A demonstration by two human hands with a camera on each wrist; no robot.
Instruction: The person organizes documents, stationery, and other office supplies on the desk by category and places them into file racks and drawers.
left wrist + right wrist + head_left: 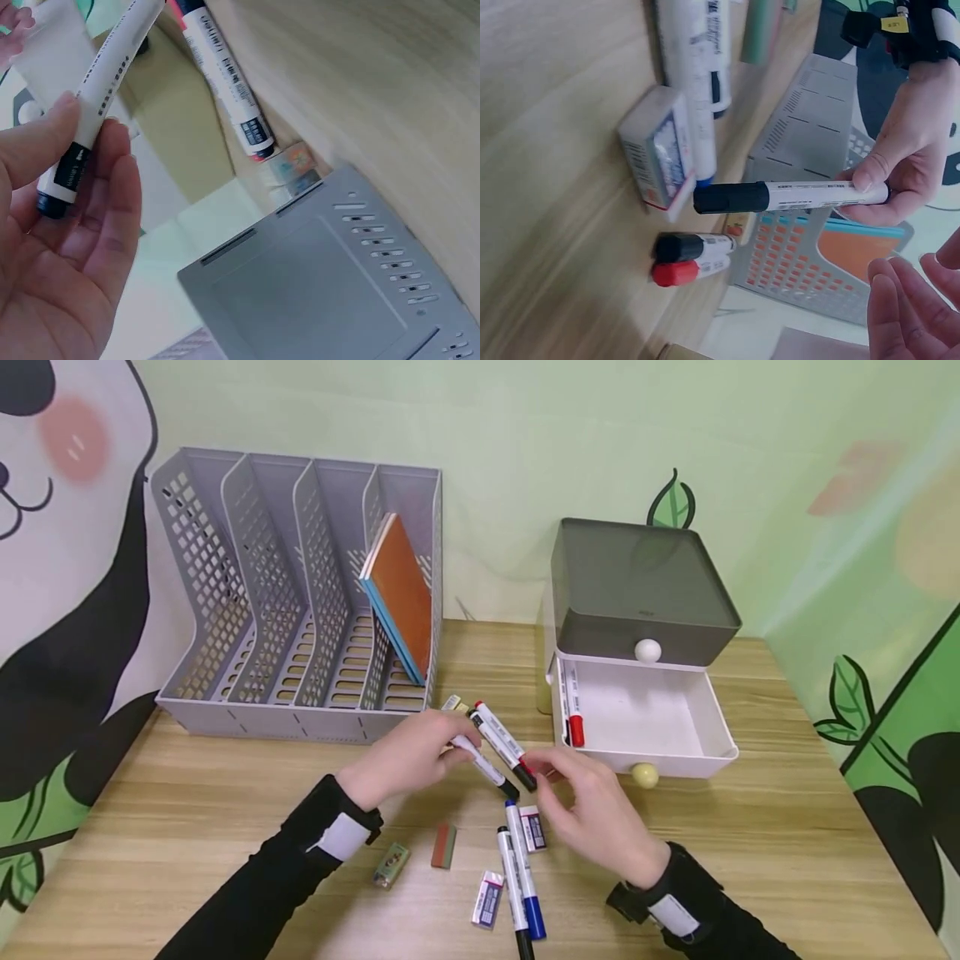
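Note:
My left hand (412,752) pinches a black-capped whiteboard marker (486,768) by its rear end, cap pointing toward the right hand; the left wrist view shows thumb and fingers around this marker (109,82). Close by on the table lie another black marker (498,747) and a red marker (504,732), side by side. My right hand (600,810) hovers near their capped ends, fingers loosely bent. In the right wrist view its fingers (889,311) hold nothing. Below them, a blue marker (527,872) and a black marker (513,881) lie beside two white-sleeved erasers (533,828).
A grey file rack (262,718) stands back left, with orange and blue booklets (401,597) in its right compartment. Back right, a drawer box (637,568) has its white lower drawer (652,702) pulled out, a red marker (574,706) inside. A two-tone eraser (443,846) and small green-wrapped block (392,866) lie in front.

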